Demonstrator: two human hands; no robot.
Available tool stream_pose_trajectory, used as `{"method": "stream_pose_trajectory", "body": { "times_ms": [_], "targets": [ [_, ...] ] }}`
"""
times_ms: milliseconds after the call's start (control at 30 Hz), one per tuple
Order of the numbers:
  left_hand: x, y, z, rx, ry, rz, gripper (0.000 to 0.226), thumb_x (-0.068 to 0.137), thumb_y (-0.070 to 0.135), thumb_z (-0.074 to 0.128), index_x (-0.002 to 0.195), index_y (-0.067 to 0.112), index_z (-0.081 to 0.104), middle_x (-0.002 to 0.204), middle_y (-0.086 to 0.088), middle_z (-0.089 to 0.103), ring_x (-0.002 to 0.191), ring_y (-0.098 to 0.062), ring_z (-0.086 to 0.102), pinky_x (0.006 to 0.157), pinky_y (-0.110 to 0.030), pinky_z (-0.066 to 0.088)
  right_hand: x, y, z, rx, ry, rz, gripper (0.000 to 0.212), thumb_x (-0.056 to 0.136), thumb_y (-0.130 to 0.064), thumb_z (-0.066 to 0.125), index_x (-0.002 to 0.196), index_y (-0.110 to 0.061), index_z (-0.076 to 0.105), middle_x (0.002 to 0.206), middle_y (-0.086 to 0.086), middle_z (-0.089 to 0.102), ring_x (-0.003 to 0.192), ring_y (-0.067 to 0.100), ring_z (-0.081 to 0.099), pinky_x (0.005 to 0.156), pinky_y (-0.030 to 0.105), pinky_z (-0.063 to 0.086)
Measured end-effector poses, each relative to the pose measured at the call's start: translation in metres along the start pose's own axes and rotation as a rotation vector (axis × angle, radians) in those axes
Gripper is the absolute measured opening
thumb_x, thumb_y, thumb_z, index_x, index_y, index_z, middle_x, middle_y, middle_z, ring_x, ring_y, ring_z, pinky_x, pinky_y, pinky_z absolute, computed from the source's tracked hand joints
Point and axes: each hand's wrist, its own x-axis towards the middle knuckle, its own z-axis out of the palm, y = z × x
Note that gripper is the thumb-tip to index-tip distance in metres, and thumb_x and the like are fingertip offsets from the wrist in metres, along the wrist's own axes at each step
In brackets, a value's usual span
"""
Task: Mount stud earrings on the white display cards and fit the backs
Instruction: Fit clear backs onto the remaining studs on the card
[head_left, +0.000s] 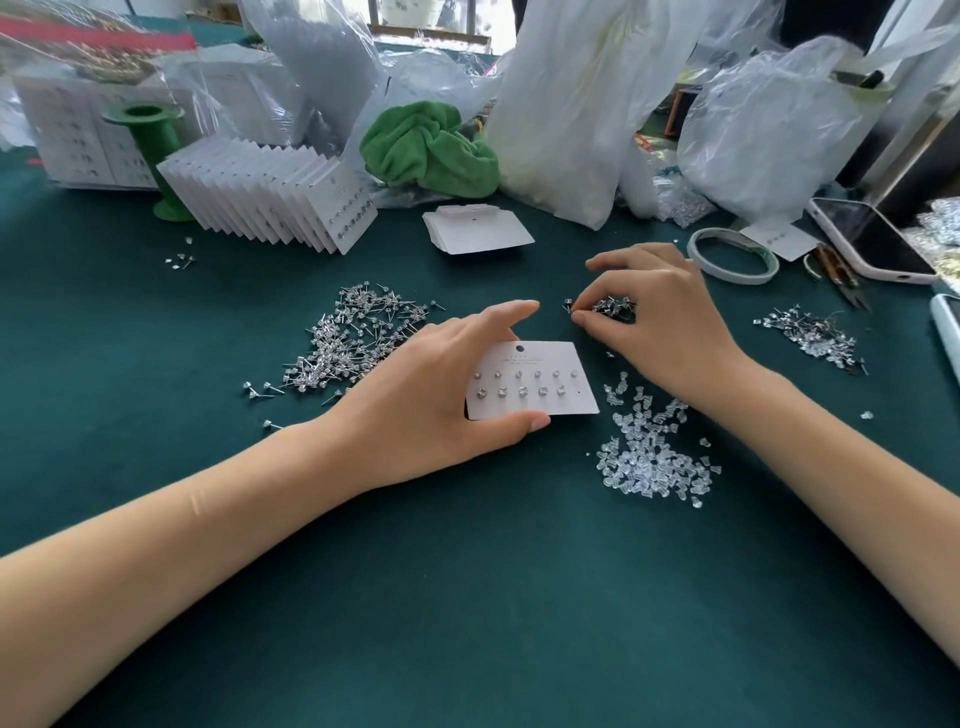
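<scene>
— Far left on the dark green desk (467, 597)?
— Green plastic spool (156, 150), upright, half hidden behind a white fan of cards.
— Middle back?
— Crumpled green cloth (431, 150), touching a tall white plastic bag (576, 104). Second, rounder clear bag (769, 135) to the right of that one.
— Right side?
— Roll of pale tape (732, 255) lying flat. Just beside it, small snips (836, 273) with dark blades. Phone in a light case (872, 239), screen up, touching nothing but the desk. Edge of another white device (946, 332) at the frame border.
— Top left corner?
— Blurred clear bag with a red strip (93, 36); contents not readable.
</scene>
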Motion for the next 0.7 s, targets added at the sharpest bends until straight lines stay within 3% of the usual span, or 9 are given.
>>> {"method": "stream_pose_trajectory", "body": {
  "times_ms": [167, 333, 467, 567, 700],
  "targets": [
    [0.0, 0.0, 0.0, -0.001, 0.005, -0.002, 0.078, 0.076, 0.054, 0.065, 0.142, 0.027, 0.032, 0.114, 0.016, 0.05, 0.109, -0.006, 0.048, 0.092, -0.013, 0.032, -0.003, -0.006, -0.011, 0.101, -0.04, 0.056, 0.004, 0.083, -0.019, 0.072, 0.086, -0.02, 0.074, 0.094, -0.011, 0.07, 0.099, 0.009, 0.054, 0.096, 0.034, 0.038],
    [0.0, 0.0, 0.001, -0.009, 0.016, -0.003, 0.079, 0.074, 0.056, 0.061, 0.142, 0.028, 0.032, 0.114, 0.017, 0.049, 0.11, -0.005, 0.049, 0.094, -0.015, 0.033, -0.017, -0.021, -0.032, 0.469, -0.106, 0.103, 0.014, 0.08, -0.005, 0.074, 0.078, -0.018, 0.073, 0.077, -0.008, 0.074, 0.07, 0.005, 0.066, 0.069, 0.019, 0.051],
    [0.001, -0.002, 0.001, 0.001, 0.018, 0.0, 0.08, 0.074, 0.058, 0.06, 0.142, 0.029, 0.031, 0.113, 0.018, 0.049, 0.108, -0.003, 0.048, 0.093, -0.01, 0.031, -0.029, -0.028, -0.045, 0.434, -0.166, -0.002, 0.015, 0.077, -0.01, 0.075, 0.075, -0.024, 0.072, 0.076, -0.012, 0.072, 0.062, 0.002, 0.061, 0.064, 0.025, 0.05],
    [0.0, -0.001, 0.001, -0.001, 0.024, 0.002, 0.08, 0.074, 0.057, 0.061, 0.142, 0.028, 0.032, 0.114, 0.017, 0.05, 0.107, -0.003, 0.048, 0.092, -0.007, 0.029, -0.032, -0.029, -0.044, 0.356, -0.23, -0.023, 0.013, 0.075, -0.014, 0.072, 0.074, -0.027, 0.072, 0.072, -0.009, 0.07, 0.06, 0.011, 0.056, 0.061, 0.024, 0.047],
    [0.0, -0.002, 0.001, -0.016, 0.039, -0.01, 0.08, 0.075, 0.055, 0.065, 0.142, 0.029, 0.031, 0.116, 0.016, 0.051, 0.108, -0.004, 0.049, 0.093, -0.009, 0.031, -0.032, -0.029, -0.043, 0.332, -0.265, -0.038, 0.015, 0.074, -0.015, 0.071, 0.073, -0.03, 0.072, 0.069, -0.011, 0.069, 0.059, 0.009, 0.054, 0.059, 0.019, 0.045]
  ]
}}
